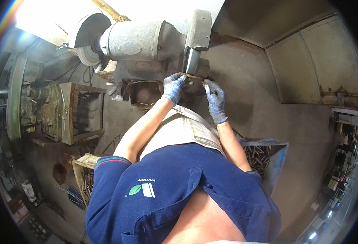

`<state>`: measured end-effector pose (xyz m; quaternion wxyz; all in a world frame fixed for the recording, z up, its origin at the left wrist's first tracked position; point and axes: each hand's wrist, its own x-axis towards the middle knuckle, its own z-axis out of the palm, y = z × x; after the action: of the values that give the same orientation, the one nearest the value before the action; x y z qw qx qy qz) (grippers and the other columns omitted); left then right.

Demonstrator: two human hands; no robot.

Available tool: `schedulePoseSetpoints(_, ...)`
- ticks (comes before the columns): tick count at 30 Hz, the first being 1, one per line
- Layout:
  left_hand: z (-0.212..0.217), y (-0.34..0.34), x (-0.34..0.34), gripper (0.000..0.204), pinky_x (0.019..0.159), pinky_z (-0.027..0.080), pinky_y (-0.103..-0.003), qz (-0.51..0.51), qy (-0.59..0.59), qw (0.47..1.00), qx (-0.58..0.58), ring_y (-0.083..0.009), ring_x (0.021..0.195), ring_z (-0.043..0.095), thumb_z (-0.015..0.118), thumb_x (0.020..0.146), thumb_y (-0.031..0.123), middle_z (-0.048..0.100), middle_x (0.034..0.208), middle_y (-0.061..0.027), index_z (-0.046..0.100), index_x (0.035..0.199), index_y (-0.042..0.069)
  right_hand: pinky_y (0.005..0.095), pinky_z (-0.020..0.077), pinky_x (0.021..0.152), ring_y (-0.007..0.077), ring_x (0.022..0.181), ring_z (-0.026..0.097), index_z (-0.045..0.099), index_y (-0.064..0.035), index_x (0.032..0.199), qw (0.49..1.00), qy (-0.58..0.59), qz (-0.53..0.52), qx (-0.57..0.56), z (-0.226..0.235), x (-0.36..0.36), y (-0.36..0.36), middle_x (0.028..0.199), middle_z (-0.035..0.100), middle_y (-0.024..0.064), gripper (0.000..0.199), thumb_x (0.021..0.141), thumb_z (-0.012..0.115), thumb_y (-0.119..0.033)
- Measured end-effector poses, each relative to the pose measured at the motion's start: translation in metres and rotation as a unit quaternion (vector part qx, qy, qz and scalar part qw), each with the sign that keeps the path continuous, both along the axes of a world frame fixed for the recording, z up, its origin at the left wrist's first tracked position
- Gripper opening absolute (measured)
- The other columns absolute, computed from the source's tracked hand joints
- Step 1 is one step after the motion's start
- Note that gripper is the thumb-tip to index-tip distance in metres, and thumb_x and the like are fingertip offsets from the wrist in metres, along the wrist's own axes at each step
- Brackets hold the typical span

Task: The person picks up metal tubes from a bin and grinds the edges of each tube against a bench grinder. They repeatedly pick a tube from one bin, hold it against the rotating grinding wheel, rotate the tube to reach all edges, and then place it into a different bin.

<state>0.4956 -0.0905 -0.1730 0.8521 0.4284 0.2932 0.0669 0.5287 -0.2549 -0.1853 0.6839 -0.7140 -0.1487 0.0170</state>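
Note:
A grey bench grinder point(136, 40) stands ahead of me, with a grinding wheel point(192, 61) under its right-hand guard. Just below that wheel is a thin, brownish metal piece point(194, 76), lying crosswise between my hands. My left hand point(173, 88), in a blue-and-grey work glove, is closed with its fingers pinching the left end. My right hand point(215, 101), gloved alike, is closed near the right end, thumb and fingers together. Whether the piece touches the wheel, I cannot tell.
A brown-rimmed basin point(145, 106) sits below the grinder. By my right side is a blue-edged bin point(277, 160) of metal pins; by my left, a wooden box point(87, 160) of metal parts. A green machine point(50, 110) stands farther left, and metal panels point(317, 61) at far right.

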Motion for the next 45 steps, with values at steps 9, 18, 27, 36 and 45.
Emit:
schedulePoseSetpoints(9, -0.005, 0.008, -0.001, 0.007, 0.062, 0.054, -0.025, -0.027, -0.01, 0.999, 0.033, -0.0142, 0.065, 0.061, 0.058, 0.086, 0.002, 0.065, 0.081, -0.008, 0.062, 0.089, -0.002, 0.0276, 0.0461, 0.081, 0.0137, 0.088, 0.061, 0.067, -0.0003, 0.096, 0.999, 0.04, -0.023, 0.021, -0.01, -0.003, 0.005, 0.093, 0.067, 0.0083, 0.014, 0.084, 0.062, -0.004)
schedulePoseSetpoints(18, -0.005, 0.03, -0.01, 0.008, 0.058, 0.051, -0.024, -0.022, -0.009, 0.999, 0.039, -0.0133, 0.065, 0.062, 0.057, 0.087, 0.004, 0.065, 0.078, -0.0073, 0.063, 0.09, -0.001, 0.0266, 0.0459, 0.08, 0.0125, 0.086, 0.06, 0.066, -0.0001, 0.095, 0.995, 0.073, 0.008, 0.064, -0.013, -0.011, 0.027, 0.091, 0.067, 0.0068, 0.014, 0.085, 0.061, -0.008)
schedulePoseSetpoints(27, -0.016, 0.059, -0.014, 0.007, 0.061, 0.053, -0.027, -0.001, -0.005, 0.998, 0.061, -0.0169, 0.065, 0.064, 0.056, 0.087, 0.002, 0.065, 0.078, -0.0098, 0.061, 0.089, -0.002, 0.0252, 0.0466, 0.078, 0.0116, 0.085, 0.061, 0.067, 0.001, 0.094, 0.991, 0.081, 0.035, 0.096, -0.016, -0.014, 0.052, 0.094, 0.068, 0.0078, 0.013, 0.084, 0.063, -0.006)
schedulePoseSetpoints(36, -0.005, 0.025, 0.001, 0.008, 0.051, 0.046, -0.023, -0.047, 0.038, 0.996, 0.058, -0.0108, 0.059, 0.059, 0.061, 0.085, 0.006, 0.064, 0.071, -0.0063, 0.064, 0.083, -0.002, 0.0303, 0.048, 0.087, 0.0169, 0.091, 0.061, 0.066, 0.0016, 0.096, 0.983, 0.158, 0.03, 0.085, -0.02, -0.004, 0.015, 0.093, 0.066, 0.0094, 0.02, 0.09, 0.056, -0.015)
schedulePoseSetpoints(45, -0.004, 0.032, 0.0, 0.006, 0.047, 0.044, -0.024, -0.043, 0.048, 0.997, 0.047, -0.0096, 0.054, 0.055, 0.062, 0.084, 0.006, 0.062, 0.067, -0.0036, 0.064, 0.079, 0.002, 0.0292, 0.0476, 0.084, 0.0163, 0.089, 0.062, 0.068, -0.0008, 0.087, 0.98, 0.157, 0.028, 0.115, -0.02, -0.009, 0.02, 0.09, 0.067, 0.0088, 0.018, 0.089, 0.058, -0.016)
